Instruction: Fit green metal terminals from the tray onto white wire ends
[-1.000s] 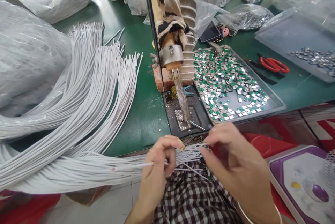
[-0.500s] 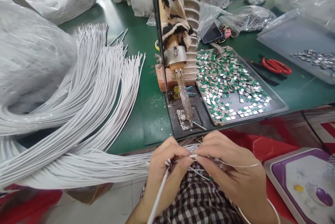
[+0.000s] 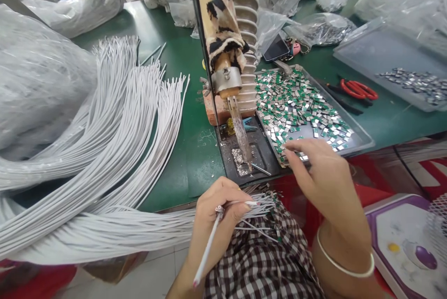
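Note:
My left hand point(image 3: 218, 215) is closed around white cables point(image 3: 209, 248) over my lap. One cable's tip, with small reddish wire ends point(image 3: 257, 203), sticks out past the thumb and forefinger. My right hand point(image 3: 319, 171) is at the near left corner of a clear tray point(image 3: 365, 143) of small green and silver circuit boards point(image 3: 295, 103). Its thumb and forefinger tips come together in a pinch; whatever lies between them is too small to make out. Just left of the tray, a soldering iron point(image 3: 240, 131) points down, its tip over a black base point(image 3: 226, 159) with solder bits.
Thick bundles of white cable point(image 3: 139, 117) cover the left of the green bench point(image 3: 202, 159). Red-handled pliers point(image 3: 359, 89) lie right of the tray, near a second bin point(image 3: 384, 52) of metal parts. Behind the iron stands a ribbed hose point(image 3: 249, 24). A purple and white appliance point(image 3: 398, 238) stands low right.
My right hand has left the cable end and moved up and right to the tray. The left hand keeps its hold on the cables. The view has shifted slightly.

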The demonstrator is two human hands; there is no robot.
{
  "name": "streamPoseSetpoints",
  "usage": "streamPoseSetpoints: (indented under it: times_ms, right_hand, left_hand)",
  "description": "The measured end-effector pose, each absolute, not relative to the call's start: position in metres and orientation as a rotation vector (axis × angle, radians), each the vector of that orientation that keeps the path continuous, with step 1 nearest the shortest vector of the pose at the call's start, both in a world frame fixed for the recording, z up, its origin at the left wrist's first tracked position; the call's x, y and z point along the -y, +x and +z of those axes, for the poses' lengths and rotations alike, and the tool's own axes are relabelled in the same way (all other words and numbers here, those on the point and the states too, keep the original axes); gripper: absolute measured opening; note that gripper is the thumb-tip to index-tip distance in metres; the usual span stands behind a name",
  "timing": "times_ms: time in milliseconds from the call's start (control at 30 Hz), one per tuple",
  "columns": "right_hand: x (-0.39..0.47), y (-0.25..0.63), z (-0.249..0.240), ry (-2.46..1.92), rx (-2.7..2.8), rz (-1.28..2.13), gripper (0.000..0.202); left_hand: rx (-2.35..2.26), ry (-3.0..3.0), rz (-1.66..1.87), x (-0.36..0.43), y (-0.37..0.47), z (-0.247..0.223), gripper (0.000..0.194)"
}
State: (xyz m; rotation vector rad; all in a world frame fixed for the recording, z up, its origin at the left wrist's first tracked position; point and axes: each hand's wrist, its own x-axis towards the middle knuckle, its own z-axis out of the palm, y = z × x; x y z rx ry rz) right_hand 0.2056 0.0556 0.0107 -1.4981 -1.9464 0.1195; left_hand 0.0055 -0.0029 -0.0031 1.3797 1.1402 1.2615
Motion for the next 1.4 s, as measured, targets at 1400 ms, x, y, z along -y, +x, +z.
streamPoseSetpoints:
  times_ms: [1400]
  right_hand:
    - [-0.027,0.162,0.012,-0.989,1.634,0.284,0.019]
  left_hand:
    - [-1.304,1.266,1.394,-0.013,0.019,0.020,0.017]
